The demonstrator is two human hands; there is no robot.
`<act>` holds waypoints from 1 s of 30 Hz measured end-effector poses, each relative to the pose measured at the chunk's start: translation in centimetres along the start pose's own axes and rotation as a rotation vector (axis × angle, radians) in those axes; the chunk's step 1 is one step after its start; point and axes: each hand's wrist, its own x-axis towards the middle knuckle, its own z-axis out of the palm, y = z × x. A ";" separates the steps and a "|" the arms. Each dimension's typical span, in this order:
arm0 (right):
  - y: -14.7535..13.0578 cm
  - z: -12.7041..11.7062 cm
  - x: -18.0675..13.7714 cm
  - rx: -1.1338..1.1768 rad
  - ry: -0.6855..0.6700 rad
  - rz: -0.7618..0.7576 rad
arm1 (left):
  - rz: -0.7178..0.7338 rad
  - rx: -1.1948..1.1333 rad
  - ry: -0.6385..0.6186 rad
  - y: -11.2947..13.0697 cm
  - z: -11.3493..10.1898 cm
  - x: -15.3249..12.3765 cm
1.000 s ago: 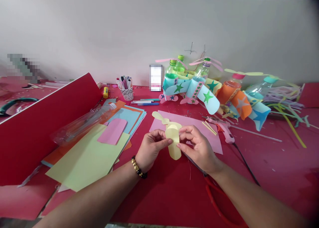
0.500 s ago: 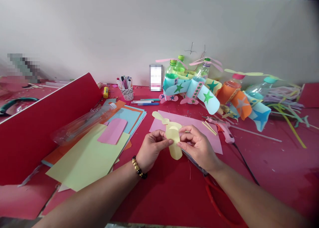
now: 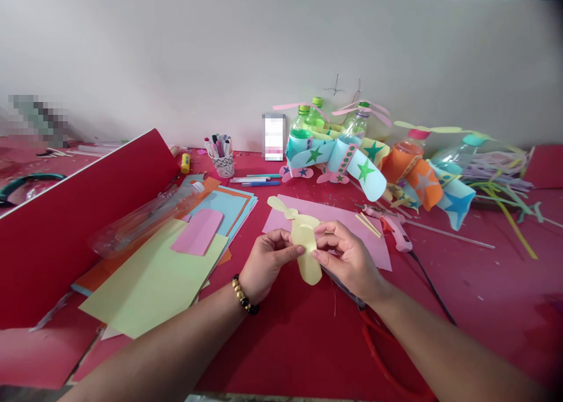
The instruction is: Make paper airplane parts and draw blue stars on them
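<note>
Both of my hands meet over the red table (image 3: 475,285) and pinch a pale yellow paper cut-out (image 3: 307,255) with rounded ends, held upright between them. My left hand (image 3: 269,260), with a bead bracelet at the wrist, grips its left edge with thumb and fingers closed. My right hand (image 3: 349,261) pinches the right edge. Just behind lies a pink sheet (image 3: 334,226) with another yellow rounded cut-out (image 3: 281,205) on it.
Left of my hands lie a yellow-green sheet (image 3: 149,282), a pink rounded piece (image 3: 197,231), stacked coloured papers and a clear plastic bottle (image 3: 145,217). A red board (image 3: 79,214) leans at far left. Decorated bottles (image 3: 352,150), a marker cup (image 3: 223,156), a pink glue gun (image 3: 396,229) and straws (image 3: 501,179) stand behind.
The view has shifted very slightly. My hands still hold the yellow cut-out in the same spot, with only small finger adjustments.
</note>
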 end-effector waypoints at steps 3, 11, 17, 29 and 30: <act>0.0 0.0 0.0 -0.013 0.015 0.000 | -0.005 -0.004 0.004 0.0 0.1 0.0; -0.4 0.0 0.1 0.020 0.011 0.017 | -0.014 0.008 -0.001 -0.1 0.0 0.0; -0.3 0.0 0.2 -0.029 0.029 0.000 | 0.019 0.061 -0.015 -0.3 -0.2 0.1; 0.2 -0.2 0.0 0.095 0.003 -0.062 | -0.036 0.036 -0.019 0.2 -0.3 0.2; 0.3 -0.2 0.1 0.081 0.027 -0.074 | -0.027 0.028 -0.017 0.2 -0.3 0.1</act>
